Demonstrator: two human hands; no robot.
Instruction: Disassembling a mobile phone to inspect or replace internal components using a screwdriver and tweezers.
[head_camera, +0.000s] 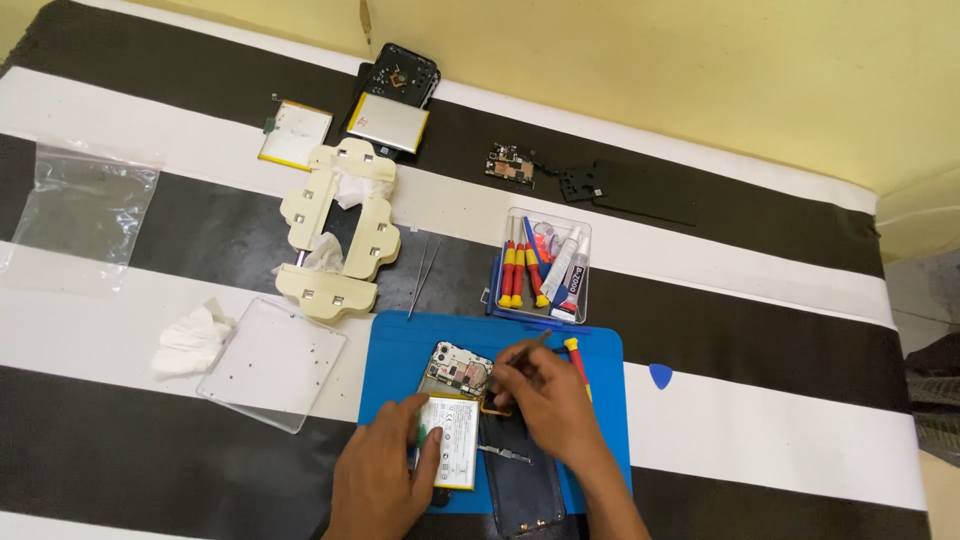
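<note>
A clear plastic zip bag (85, 200) lay at the far left, with a crumpled white tissue (190, 340) and a clear square lid (272, 362) nearer.

The left hand (385, 478) rested flat, fingers spread, on a white-labelled rectangular battery (452, 442), apparently pinning down the opened black phone (490, 440) on the blue rubber mat (400, 350).

The right hand (550, 400) was pinched around a thin dark tool (527, 348), its tip at the phone's circuit board; whether it was tweezers or a pick was unclear.

A red-and-yellow screwdriver (576, 360) lay just right of that hand, within easy reach.

Farther off stood a cream plastic clamp jig (340, 230), two loose silver batteries (295, 133), a clear tray (545, 262) holding screwdrivers and a white-labelled glue tube (568, 275), and a blue pick (661, 376) to the right.
</note>
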